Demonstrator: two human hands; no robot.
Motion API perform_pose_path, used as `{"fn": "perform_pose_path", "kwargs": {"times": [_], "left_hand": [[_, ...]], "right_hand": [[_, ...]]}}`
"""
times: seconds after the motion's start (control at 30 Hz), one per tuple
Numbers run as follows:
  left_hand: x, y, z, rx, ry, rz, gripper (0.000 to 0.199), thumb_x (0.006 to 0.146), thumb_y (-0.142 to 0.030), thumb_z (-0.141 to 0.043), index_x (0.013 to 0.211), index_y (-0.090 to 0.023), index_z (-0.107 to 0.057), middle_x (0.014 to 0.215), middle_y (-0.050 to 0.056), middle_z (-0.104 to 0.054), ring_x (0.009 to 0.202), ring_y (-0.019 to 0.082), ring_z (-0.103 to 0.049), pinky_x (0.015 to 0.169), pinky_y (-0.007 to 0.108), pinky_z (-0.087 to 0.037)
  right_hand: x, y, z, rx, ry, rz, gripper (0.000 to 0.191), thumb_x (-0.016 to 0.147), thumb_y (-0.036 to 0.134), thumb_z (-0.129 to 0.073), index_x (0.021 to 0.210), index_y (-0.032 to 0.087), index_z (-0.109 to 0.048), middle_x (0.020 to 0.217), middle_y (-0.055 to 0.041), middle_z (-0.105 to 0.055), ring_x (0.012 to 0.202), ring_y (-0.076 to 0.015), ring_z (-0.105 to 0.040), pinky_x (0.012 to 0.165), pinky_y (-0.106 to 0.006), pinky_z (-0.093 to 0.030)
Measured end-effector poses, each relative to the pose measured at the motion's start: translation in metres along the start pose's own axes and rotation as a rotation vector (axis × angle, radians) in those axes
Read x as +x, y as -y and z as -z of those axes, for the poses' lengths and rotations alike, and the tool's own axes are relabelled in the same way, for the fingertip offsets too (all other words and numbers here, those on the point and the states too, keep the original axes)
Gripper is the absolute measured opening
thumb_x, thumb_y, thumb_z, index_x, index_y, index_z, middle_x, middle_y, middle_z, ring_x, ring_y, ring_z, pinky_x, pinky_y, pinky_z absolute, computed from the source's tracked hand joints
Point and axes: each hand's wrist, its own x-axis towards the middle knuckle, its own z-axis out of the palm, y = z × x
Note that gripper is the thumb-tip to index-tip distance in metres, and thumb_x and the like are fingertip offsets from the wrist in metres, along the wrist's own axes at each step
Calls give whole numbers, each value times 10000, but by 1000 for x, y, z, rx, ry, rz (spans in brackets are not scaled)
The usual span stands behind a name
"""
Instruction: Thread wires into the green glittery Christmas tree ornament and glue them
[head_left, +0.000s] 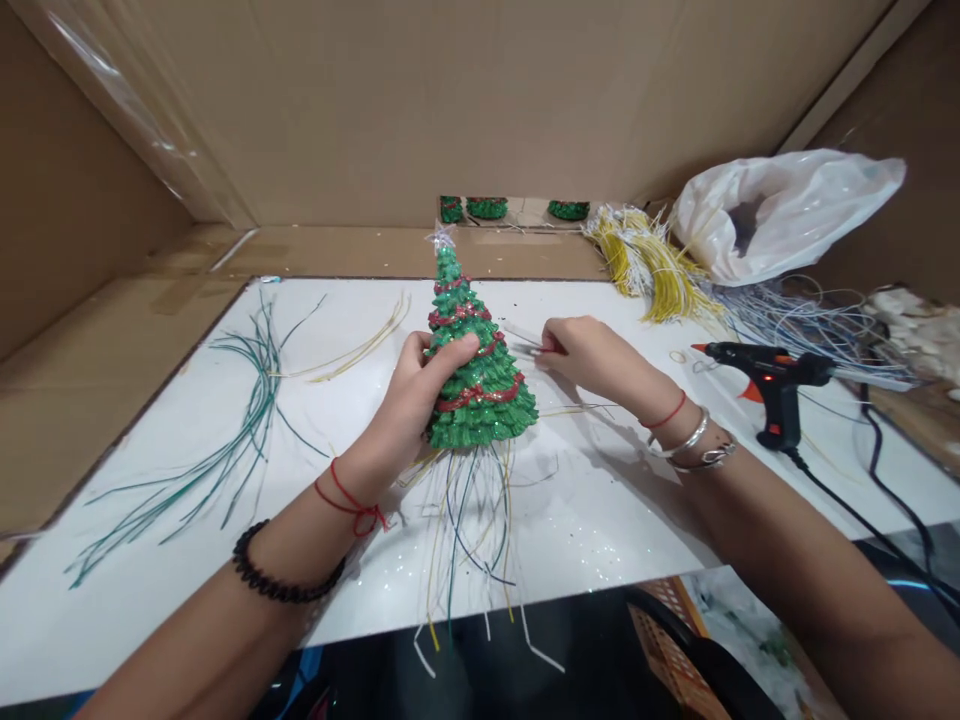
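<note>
My left hand (420, 385) is wrapped around a small green Christmas tree figure (480, 400) with red glittery garlands and a pale star on top. The tree leans slightly to the left, held above the white board. Several thin wires (480, 520) in yellow, green, blue and white hang from its base, some with white or yellow ends past the board's front edge. Just right of the tree, my right hand (581, 350) pinches a thin, pale grey, pointed object (523, 338), apart from the tree. Its exact kind is hard to make out.
Green wires (251, 420) and yellow wires (367, 345) lie on the white board (600, 540). At right are a glue gun (776, 385) with its cord, a yellow wire bundle (660, 270), pale wires and a white plastic bag (787, 210). Cardboard walls surround the board.
</note>
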Motion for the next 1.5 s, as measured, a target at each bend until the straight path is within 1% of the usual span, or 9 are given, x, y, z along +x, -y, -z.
{"fn": "perform_pose_path", "kwargs": {"times": [0.13, 0.2, 0.27, 0.37, 0.63, 0.77, 0.93, 1.2, 1.5], "left_hand": [[1, 6, 4, 62, 4, -118, 442, 715, -407, -735, 1056, -210, -534, 1043, 74, -631, 881, 221, -640, 760, 355, -532], [2, 9, 5, 113, -5, -150, 450, 711, -425, -737, 1051, -216, -529, 1051, 69, -624, 904, 221, -633, 773, 347, -512], [2, 9, 6, 149, -19, -163, 457, 700, -443, -743, 1033, -219, -524, 1043, 62, -620, 917, 220, -626, 778, 340, -493], [1, 6, 7, 219, -68, -183, 471, 661, -467, -767, 972, -215, -520, 1009, 47, -615, 896, 215, -612, 738, 320, -466], [0, -6, 11, 493, -150, -234, 499, 614, -526, -777, 895, -217, -503, 889, 11, -591, 838, 194, -563, 695, 299, -397], [0, -7, 11, 467, -181, -234, 476, 589, -467, -807, 861, -212, -511, 831, 4, -567, 798, 185, -541, 690, 294, -378], [-1, -7, 12, 480, -210, -307, 454, 550, -360, -841, 806, -216, -495, 764, -14, -506, 775, 173, -503, 689, 286, -354], [-5, -7, 10, 635, -254, -357, 460, 568, -402, -831, 811, -227, -481, 754, -22, -478, 768, 174, -490, 685, 294, -358], [-9, -7, 8, 595, -263, -355, 491, 540, -392, -843, 808, -227, -466, 760, -11, -448, 814, 194, -493, 684, 301, -338]], "right_hand": [[3, 3, 9, 530, -193, -2, 115, 847, 184, -559, 828, 199, -447, 657, 36, -518, 552, -98, -491, 511, -232, -344], [-1, 8, 18, 854, -224, 88, 81, 894, 221, -514, 859, 210, -442, 633, 57, -465, 491, -76, -442, 452, -212, -316], [-11, 16, 29, 958, -201, 193, 144, 928, 343, -487, 866, 213, -485, 584, 68, -402, 451, -66, -360, 402, -204, -258], [-29, 29, 43, 849, -122, 299, 252, 868, 460, -579, 860, 208, -566, 544, 69, -379, 449, -65, -318, 377, -209, -211], [-42, 32, 51, 512, 24, 529, 281, 740, 429, -738, 889, 198, -684, 565, 61, -496, 483, -59, -387, 408, -198, -300], [-40, 30, 47, 439, -46, 534, 230, 806, 418, -673, 881, 204, -710, 632, 33, -623, 502, -65, -479, 444, -201, -354], [-38, 33, 40, 334, -298, 609, 202, 788, 390, -702, 812, 190, -710, 534, 42, -587, 435, -61, -458, 441, -220, -342], [-37, 34, 31, 199, -289, 617, 171, 828, 365, -660, 749, 223, -713, 585, 19, -664, 462, -93, -518, 493, -261, -352], [-39, 36, 30, 150, -296, 669, 153, 835, 344, -652, 752, 225, -702, 584, 18, -656, 482, -93, -522, 491, -255, -351]]}}
